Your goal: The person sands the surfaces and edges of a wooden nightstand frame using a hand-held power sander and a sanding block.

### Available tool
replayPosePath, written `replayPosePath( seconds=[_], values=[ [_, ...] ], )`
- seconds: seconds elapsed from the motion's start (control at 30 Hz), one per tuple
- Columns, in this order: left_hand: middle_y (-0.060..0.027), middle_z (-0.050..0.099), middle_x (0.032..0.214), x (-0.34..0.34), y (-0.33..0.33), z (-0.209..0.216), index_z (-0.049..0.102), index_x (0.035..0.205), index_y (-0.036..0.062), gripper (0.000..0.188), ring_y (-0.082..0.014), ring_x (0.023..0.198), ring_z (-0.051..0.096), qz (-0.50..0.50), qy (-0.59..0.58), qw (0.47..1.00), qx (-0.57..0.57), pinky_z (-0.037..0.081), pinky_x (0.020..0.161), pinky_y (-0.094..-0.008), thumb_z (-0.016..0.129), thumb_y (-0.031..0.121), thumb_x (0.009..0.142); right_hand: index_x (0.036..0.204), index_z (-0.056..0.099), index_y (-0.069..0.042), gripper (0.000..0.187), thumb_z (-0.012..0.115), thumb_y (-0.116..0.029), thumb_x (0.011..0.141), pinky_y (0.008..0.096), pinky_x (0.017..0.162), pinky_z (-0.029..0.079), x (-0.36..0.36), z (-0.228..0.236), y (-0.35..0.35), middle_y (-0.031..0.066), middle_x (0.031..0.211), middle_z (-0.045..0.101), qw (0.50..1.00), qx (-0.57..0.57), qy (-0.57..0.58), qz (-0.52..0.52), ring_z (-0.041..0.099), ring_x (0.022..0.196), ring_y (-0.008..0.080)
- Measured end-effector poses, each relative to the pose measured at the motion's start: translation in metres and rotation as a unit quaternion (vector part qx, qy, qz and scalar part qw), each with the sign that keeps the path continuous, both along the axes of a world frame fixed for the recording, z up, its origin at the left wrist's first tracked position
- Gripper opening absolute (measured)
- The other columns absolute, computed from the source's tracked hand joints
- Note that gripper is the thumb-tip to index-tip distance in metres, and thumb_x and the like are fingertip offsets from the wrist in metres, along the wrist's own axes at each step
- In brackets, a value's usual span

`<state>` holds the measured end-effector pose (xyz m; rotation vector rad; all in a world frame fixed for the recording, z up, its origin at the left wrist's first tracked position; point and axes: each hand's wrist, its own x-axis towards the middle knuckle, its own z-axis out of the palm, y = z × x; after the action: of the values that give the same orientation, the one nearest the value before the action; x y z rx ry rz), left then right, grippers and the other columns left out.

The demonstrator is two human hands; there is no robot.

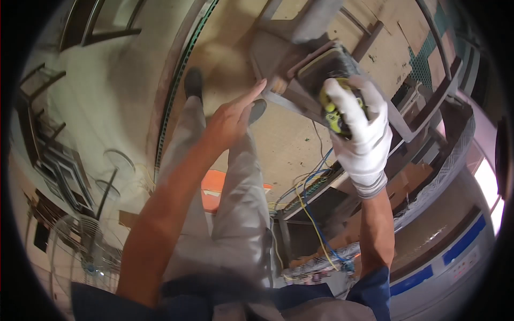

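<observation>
My right hand (364, 128), in a white knit glove, is wrapped round a yellow-green and black power sander (336, 115). A dark rectangular piece with a pale edge (316, 67) lies just beyond the sander; whether it is the sander's pad, I cannot tell. Both are up against a brown-grey wooden furniture frame (300, 104), perhaps a chair. Bare and with its fingers stretched out, my left hand (233, 117) has its fingertips at the frame's left corner. The sander's underside is hidden.
Blue and yellow cords (305, 195) hang below the frame. On the floor by my legs is an orange object (213, 190). A wire-caged fan (80, 246) stands at lower left, with dark frames (67, 171) above it. A plastic-wrapped edge (444, 176) curves along the right.
</observation>
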<state>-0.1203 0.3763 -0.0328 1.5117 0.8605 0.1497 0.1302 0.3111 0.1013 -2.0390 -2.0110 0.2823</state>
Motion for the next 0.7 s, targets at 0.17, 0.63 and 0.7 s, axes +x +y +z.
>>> replayPosePath(
  seconds=[0.17,0.63,0.7],
  values=[
    [-0.0151,0.051,0.158,-0.002,-0.005,0.0,0.039,0.161,0.0131,0.054,-0.0315,0.144,0.051,-0.009,0.017,0.999,-0.025,0.039,0.119,-0.0352,0.038,0.006,0.108,0.135,0.07,-0.033,0.081,0.08,0.001,0.062,0.0343,0.064,0.056,-0.005,-0.012,0.0,0.0033,0.13,0.062,0.998,-0.016,-0.034,0.057,0.06,0.085,0.0248],
    [-0.0135,0.054,0.154,-0.001,-0.001,0.002,0.04,0.161,0.0237,0.061,-0.0354,0.134,0.058,-0.026,0.079,0.993,-0.09,0.046,0.111,-0.0382,0.04,0.004,0.104,0.131,0.071,-0.031,0.082,0.084,0.007,0.06,0.0363,0.078,0.059,-0.018,-0.007,-0.003,0.0051,0.128,0.063,0.991,-0.052,-0.072,0.105,0.067,0.099,0.0275],
    [-0.0147,0.053,0.155,-0.003,-0.001,0.001,0.04,0.161,0.0234,0.06,-0.0356,0.135,0.058,-0.048,0.105,0.988,-0.102,0.045,0.112,-0.0386,0.039,0.005,0.104,0.13,0.072,-0.033,0.082,0.082,0.008,0.06,0.0367,0.078,0.059,-0.019,-0.008,0.001,0.0044,0.129,0.063,0.992,-0.044,-0.072,0.092,0.067,0.102,0.0276]
  ],
)
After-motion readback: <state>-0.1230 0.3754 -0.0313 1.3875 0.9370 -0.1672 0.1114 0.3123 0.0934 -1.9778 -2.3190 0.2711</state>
